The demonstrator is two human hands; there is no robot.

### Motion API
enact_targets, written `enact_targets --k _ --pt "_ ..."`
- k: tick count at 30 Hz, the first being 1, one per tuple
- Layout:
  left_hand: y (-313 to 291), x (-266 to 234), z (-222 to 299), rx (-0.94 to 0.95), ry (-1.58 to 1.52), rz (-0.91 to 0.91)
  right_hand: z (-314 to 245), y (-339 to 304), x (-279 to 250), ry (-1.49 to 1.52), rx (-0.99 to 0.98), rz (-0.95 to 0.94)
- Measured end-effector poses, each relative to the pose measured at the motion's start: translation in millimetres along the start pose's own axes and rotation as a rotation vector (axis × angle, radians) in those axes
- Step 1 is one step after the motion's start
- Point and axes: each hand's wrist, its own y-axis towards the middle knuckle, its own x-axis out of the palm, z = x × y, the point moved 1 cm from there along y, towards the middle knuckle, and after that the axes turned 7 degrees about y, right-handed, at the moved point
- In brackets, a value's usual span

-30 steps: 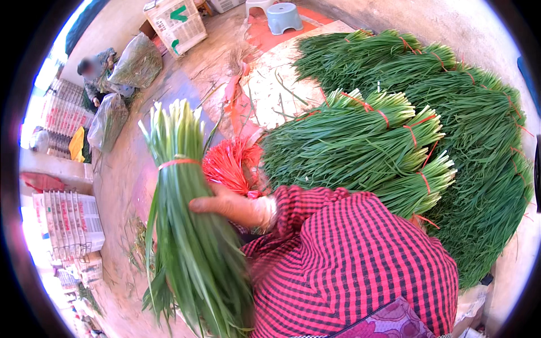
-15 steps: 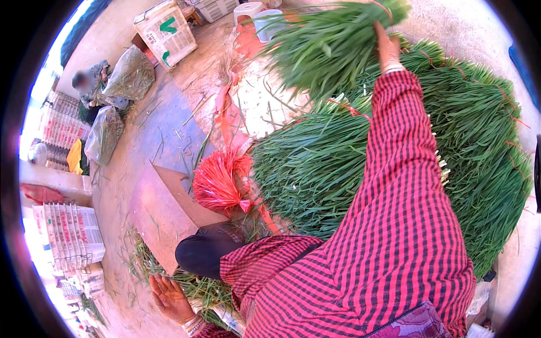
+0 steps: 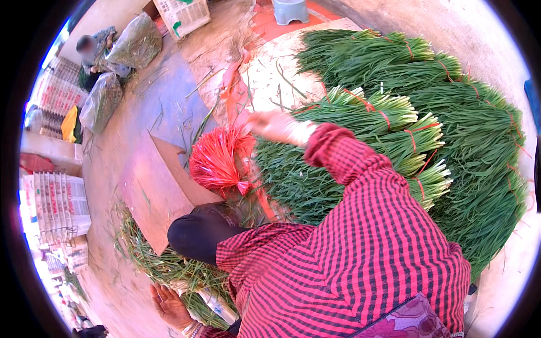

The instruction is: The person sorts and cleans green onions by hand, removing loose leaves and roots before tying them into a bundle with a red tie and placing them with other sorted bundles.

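Watching remotely, I see the left hand (image 3: 170,307) spread and empty; the right hand (image 3: 273,125) is blurred, so I cannot tell its grip. Just below-left of it sits the red strand bundle (image 3: 217,163), knot toward the body, loose ends fanning away, probably for easy picking. Beside that hand, leaf bundles (image 3: 304,174) lie crosswise, pale ends rightward, seemingly aligned for neat stacking.

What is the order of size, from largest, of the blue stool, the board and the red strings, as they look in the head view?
1. Board
2. Red strings
3. Blue stool, partly cut off by the picture's edge
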Motion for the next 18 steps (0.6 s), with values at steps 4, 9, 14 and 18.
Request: enact_targets --k 4,9,14,18 --pt "-6 -33 -11 -0.004 -0.034 0.031 -36 -12 89 -0.234 -0.112 -0.668" --pt "-24 -98 -18 -0.12 -0.088 0.233 9 -14 73 -0.217 -0.06 -0.457" --pt "-39 -141 -19 -0.227 0.01 0.711 84 -12 -144 -0.303 0.442 0.42" --pt "-30 -101 -22 -0.18 0.266 0.769 167 -99 -299 -0.574 0.79 0.888"
